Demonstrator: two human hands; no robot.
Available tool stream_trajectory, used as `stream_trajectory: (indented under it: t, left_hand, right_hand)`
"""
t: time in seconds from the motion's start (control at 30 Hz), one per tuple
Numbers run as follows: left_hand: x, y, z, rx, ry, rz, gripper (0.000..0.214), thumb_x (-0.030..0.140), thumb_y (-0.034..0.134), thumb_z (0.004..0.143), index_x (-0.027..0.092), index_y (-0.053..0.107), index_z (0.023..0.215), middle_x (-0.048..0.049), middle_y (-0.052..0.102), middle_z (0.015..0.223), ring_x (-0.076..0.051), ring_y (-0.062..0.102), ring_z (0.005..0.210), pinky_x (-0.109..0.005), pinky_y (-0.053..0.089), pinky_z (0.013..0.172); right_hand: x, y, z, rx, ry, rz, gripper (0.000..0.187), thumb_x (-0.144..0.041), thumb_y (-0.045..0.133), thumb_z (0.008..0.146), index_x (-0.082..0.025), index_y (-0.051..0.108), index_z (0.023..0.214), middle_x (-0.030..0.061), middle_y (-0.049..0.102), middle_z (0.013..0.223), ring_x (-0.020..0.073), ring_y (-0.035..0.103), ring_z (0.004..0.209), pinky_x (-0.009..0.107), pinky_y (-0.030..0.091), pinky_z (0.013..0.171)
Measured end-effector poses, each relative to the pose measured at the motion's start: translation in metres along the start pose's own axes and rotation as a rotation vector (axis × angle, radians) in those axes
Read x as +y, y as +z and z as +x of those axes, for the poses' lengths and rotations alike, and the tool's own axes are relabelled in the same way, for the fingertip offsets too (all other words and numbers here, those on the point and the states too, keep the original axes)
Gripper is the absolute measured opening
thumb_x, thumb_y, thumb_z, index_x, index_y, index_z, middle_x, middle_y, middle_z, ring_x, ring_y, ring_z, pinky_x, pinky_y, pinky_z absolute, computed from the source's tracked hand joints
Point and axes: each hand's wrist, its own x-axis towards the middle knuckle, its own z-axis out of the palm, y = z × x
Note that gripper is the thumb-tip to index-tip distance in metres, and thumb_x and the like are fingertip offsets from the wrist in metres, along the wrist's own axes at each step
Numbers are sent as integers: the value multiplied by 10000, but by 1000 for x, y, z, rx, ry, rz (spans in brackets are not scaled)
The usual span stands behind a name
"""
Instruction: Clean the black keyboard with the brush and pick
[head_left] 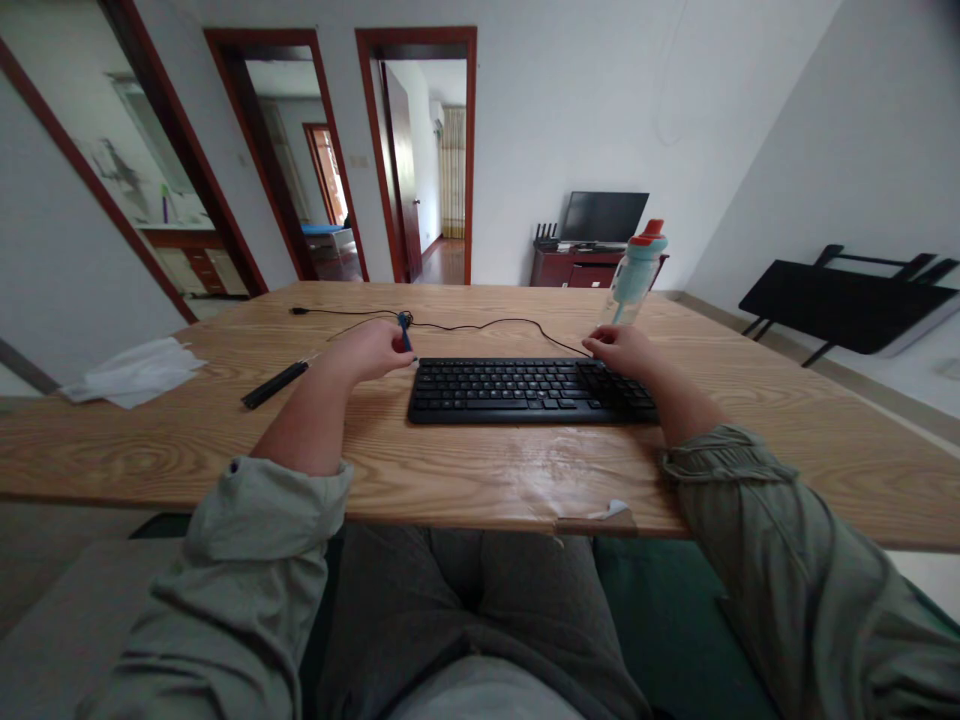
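A black keyboard (pixel 525 390) lies on the wooden table (pixel 480 470) in front of me. My left hand (pixel 369 350) is closed in a fist just left of the keyboard's far corner, gripping a small blue tool (pixel 406 328) that sticks up from the fingers. My right hand (pixel 621 348) rests on the keyboard's far right corner, fingers curled over the edge. The keyboard's thin black cable (pixel 480 325) runs along the table behind both hands.
A black stick-like object (pixel 275 384) lies left of my left hand. White tissues (pixel 135 372) sit at the table's left edge. A pale blue bottle with a red cap (pixel 636 272) stands behind my right hand. Torn tape (pixel 611 510) marks the near edge.
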Motion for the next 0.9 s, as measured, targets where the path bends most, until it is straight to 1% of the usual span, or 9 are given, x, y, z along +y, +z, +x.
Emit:
stream_trajectory:
  t: [0.07, 0.13, 0.3, 0.37, 0.43, 0.53, 0.63, 0.77, 0.9]
  left_hand:
    - [26, 10, 6, 15, 115, 78, 297, 431, 644, 841, 190, 796, 925, -74, 759, 859, -207, 647, 776, -281, 441, 721]
    - [62, 28, 14, -7, 219, 108, 342, 451, 602, 882, 201, 807, 994, -89, 762, 871, -220, 660, 811, -293, 449, 739]
    - [157, 94, 37, -78, 456, 22, 401, 495, 553, 927, 207, 792, 1072, -105, 768, 997, -236, 684, 944, -308, 490, 834]
    - [184, 117, 43, -103, 501, 46, 399, 468, 528, 943, 188, 775, 1083, -113, 760, 1044, -242, 688, 977, -318, 511, 856]
    - [198, 132, 45, -102, 522, 131, 361, 408, 531, 937, 180, 748, 1113, -116, 746, 1099, -257, 688, 1015, -339, 531, 874]
    - [199, 135, 40, -101, 519, 243, 349, 367, 517, 932, 173, 727, 1131, -130, 729, 1144, -274, 684, 1056, -355, 545, 891]
    - [185, 121, 32, -127, 481, 295, 347, 345, 504, 925, 175, 723, 1133, -142, 729, 1123, -277, 685, 1059, -351, 544, 895]
    - [157, 92, 24, -185, 461, 334, 339, 331, 532, 876, 165, 724, 1100, -139, 742, 1033, -276, 691, 996, -332, 538, 820]
    - [115, 63, 18, -247, 370, 340, 289, 346, 572, 823, 168, 735, 982, -105, 748, 943, -228, 680, 843, -286, 490, 691]
  right_hand:
    - [-4, -1, -1, 22, 3, 6, 265, -343, 568, 875, -136, 734, 874, 108, 737, 855, 209, 635, 768, 304, 432, 674]
    - [-6, -2, -2, 41, 11, 24, 264, -334, 567, 875, -133, 738, 884, 116, 742, 878, 211, 641, 780, 304, 440, 684]
    - [-5, -3, -1, 54, 5, 12, 279, -335, 566, 871, -124, 746, 900, 116, 739, 847, 205, 634, 749, 300, 443, 675]
    - [-2, -2, 0, 72, -8, -1, 277, -319, 556, 877, -118, 746, 904, 115, 741, 852, 202, 638, 762, 292, 441, 682]
    - [0, -1, 1, 89, -15, 1, 277, -311, 554, 881, -113, 745, 908, 117, 746, 876, 203, 643, 784, 288, 440, 694]
    - [1, -1, 2, 95, -22, 13, 282, -319, 562, 879, -109, 747, 911, 116, 747, 880, 204, 645, 790, 288, 436, 689]
    - [-1, -2, 0, 73, -19, 26, 280, -319, 562, 872, -111, 748, 896, 109, 741, 842, 200, 638, 757, 289, 432, 668]
    - [-2, -2, -2, 56, -2, 19, 292, -334, 561, 875, -114, 751, 907, 110, 744, 857, 198, 636, 760, 288, 432, 671]
    - [1, 0, -2, 21, 9, -11, 311, -360, 566, 890, -113, 752, 929, 113, 748, 884, 198, 641, 778, 286, 425, 676]
